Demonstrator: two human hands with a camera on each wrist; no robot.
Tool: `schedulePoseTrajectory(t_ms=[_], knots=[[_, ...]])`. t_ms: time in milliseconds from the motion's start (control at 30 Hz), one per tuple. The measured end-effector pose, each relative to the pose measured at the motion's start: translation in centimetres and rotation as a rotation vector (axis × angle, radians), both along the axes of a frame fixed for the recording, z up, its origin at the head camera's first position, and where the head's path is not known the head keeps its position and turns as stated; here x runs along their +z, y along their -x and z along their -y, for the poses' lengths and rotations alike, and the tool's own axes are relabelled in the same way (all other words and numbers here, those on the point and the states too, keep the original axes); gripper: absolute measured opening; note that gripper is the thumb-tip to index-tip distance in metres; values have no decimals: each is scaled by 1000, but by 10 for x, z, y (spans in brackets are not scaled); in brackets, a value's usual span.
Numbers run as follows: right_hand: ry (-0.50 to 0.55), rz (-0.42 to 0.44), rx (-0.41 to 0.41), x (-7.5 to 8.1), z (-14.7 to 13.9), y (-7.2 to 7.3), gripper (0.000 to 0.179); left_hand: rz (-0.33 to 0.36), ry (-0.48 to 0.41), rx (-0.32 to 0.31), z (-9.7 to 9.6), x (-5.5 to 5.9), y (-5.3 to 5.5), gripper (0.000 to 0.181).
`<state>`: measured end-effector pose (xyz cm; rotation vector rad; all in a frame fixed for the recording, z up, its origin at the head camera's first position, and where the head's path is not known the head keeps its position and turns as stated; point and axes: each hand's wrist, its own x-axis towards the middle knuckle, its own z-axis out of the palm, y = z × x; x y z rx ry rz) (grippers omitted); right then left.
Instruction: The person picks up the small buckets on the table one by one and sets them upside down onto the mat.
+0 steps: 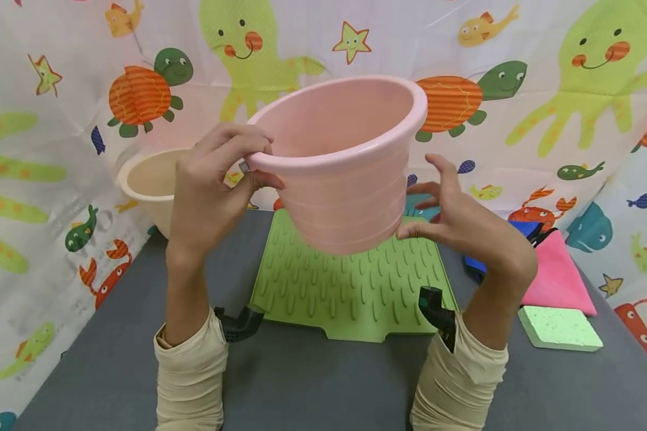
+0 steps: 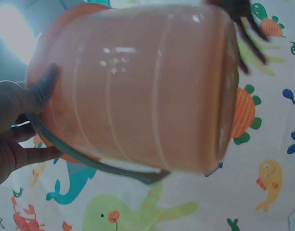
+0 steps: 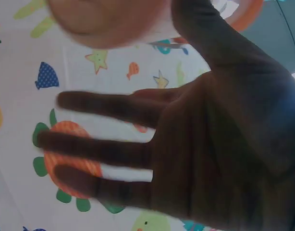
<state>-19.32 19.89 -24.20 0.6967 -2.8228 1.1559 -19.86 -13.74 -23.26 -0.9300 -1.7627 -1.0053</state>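
Note:
A pink plastic bucket (image 1: pixel 350 191) is held in the air, tilted, its mouth facing up and toward the head camera. My left hand (image 1: pixel 210 185) grips its rim at the left, thumb on the outer wall and fingers over the edge. In the left wrist view, a grey carrying handle (image 2: pixel 90 161) hangs along the bucket wall (image 2: pixel 133 91). On the other side, my right hand (image 1: pixel 458 221) is spread beside the lower wall, its thumb at or near the base; contact is unclear. The right wrist view shows this hand (image 3: pixel 186 144) with its fingers extended.
Below the bucket lies a green ridged mat (image 1: pixel 350 299) on the dark grey table (image 1: pixel 323 389). A cream bucket (image 1: pixel 145 185) stands at the back left. On the right are a pink cloth (image 1: pixel 558 275), a blue cloth (image 1: pixel 474 266) and a light green sponge (image 1: pixel 561 328). A printed curtain (image 1: pixel 313 36) hangs behind.

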Motion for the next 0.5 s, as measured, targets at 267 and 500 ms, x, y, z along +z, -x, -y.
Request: schedulePoseTrajectory(t_ms=[267,500], knots=[[-37,-285,157,-2,1,8,119,47,-211,-225,-13,-2,-4,60],[24,-596,195,2,8,11,106,119,-563,-254,-38,-1,-4,87]])
